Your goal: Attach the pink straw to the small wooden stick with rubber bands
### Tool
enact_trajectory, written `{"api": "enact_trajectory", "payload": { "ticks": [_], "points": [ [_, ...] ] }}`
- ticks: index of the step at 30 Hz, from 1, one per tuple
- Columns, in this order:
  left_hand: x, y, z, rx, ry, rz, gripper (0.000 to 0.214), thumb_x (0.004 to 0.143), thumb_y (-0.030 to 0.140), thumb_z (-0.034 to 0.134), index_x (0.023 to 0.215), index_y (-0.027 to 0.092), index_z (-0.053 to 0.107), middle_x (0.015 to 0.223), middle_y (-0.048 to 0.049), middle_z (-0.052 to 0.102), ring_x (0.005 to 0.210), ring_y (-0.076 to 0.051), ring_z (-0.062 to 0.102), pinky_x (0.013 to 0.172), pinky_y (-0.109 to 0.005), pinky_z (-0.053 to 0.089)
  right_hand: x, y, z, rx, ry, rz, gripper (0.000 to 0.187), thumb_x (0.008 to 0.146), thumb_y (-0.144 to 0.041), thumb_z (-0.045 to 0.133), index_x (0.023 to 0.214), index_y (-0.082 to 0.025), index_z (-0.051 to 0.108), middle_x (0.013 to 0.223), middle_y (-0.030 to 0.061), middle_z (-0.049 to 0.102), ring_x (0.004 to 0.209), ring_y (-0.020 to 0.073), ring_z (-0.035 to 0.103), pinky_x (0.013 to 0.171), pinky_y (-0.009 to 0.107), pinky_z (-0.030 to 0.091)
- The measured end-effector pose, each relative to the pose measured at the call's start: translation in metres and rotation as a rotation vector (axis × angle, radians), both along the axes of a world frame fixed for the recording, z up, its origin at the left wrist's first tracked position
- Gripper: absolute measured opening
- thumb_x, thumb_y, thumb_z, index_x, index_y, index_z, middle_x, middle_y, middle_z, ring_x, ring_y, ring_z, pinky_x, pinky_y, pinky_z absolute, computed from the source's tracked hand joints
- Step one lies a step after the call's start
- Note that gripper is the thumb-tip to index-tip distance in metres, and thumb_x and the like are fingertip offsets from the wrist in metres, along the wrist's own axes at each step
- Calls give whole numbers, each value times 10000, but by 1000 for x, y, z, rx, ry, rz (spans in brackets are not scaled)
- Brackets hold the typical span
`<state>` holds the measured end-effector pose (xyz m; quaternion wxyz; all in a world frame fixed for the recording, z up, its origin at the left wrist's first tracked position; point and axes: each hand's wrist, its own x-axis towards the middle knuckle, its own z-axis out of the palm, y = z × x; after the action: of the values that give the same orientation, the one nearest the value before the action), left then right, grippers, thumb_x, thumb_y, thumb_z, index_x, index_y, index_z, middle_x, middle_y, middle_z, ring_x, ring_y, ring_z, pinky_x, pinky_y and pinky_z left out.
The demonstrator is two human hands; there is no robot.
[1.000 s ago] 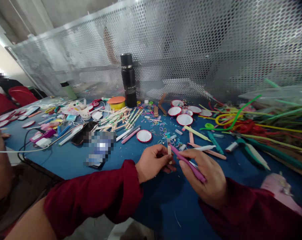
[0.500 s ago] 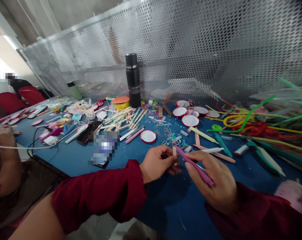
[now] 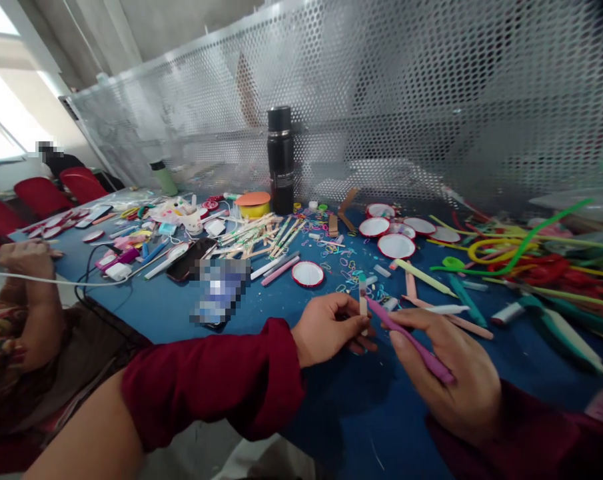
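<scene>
My left hand (image 3: 326, 328) pinches a small pale wooden stick (image 3: 364, 307) upright between thumb and fingers. The stick's upper end looks darker and greenish. My right hand (image 3: 456, 377) is closed around a purple marker (image 3: 421, 350), gripped like a pen. The marker's tip meets the stick or lies very close to it; contact is hard to tell. Small coloured rubber bands (image 3: 348, 260) lie scattered on the blue table (image 3: 261, 313) just beyond my left hand. A round white disc with a red rim (image 3: 308, 273) lies nearby.
A black bottle (image 3: 281, 167) stands before the perforated metal screen (image 3: 381, 100). Phones (image 3: 221, 293), wooden sticks (image 3: 246, 233), more red-rimmed discs (image 3: 396, 246), markers (image 3: 426, 277) and coloured pipe-like strands (image 3: 526, 240) crowd the table. At the left, another person's hands (image 3: 26, 260) show.
The whole view has shifted so that things sit farther right. Both hands keep the same holds, the marker's tip still at the stick's upper part.
</scene>
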<state>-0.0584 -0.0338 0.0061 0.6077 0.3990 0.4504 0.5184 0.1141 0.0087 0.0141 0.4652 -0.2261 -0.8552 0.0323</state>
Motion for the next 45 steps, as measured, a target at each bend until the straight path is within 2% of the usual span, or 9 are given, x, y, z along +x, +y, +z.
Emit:
{"api": "enact_trajectory", "payload": {
  "ticks": [6,10,15,27,40,45],
  "points": [
    [0,1,-2,21,-24,-10,353,722,413,737,846,140,551,719,-2,622,585,-113,656,534,-210,511,1,1,2,35,-36,20,187,892,-255,539,1072,-234,588,908,41,702,827,205,686,808,329,539],
    [0,3,-4,16,-47,-19,349,723,395,746,839,134,545,724,-8,626,573,-111,655,524,-207,515,0,4,0,82,-19,-2,195,885,-202,556,1077,-218,579,922,73,698,866,229,690,837,335,523],
    [0,3,-1,1,-58,-3,254,758,308,713,838,133,547,729,-10,631,573,-109,654,518,-207,515,0,4,-1,94,-23,-2,219,873,-199,570,1089,-232,566,932,78,692,891,258,688,851,364,516],
    [0,4,2,-24,-52,13,89,801,154,615,846,117,547,707,-6,628,549,-97,647,506,-191,521,-1,5,-1,107,-43,54,184,891,-240,546,1069,-210,582,910,56,680,842,221,668,801,332,522],
    [0,4,1,-35,-63,3,84,804,151,606,844,128,535,704,3,621,549,-95,641,506,-194,509,1,8,-2,140,-51,53,163,899,-246,551,1033,-162,593,909,67,672,875,199,658,857,297,479],
    [0,5,-3,-7,-35,16,135,782,218,650,835,133,560,735,-11,635,563,-91,622,501,-201,495,0,7,1,154,-57,65,164,906,-234,541,1041,-155,587,904,75,670,874,202,654,850,301,477]
  ]
}}
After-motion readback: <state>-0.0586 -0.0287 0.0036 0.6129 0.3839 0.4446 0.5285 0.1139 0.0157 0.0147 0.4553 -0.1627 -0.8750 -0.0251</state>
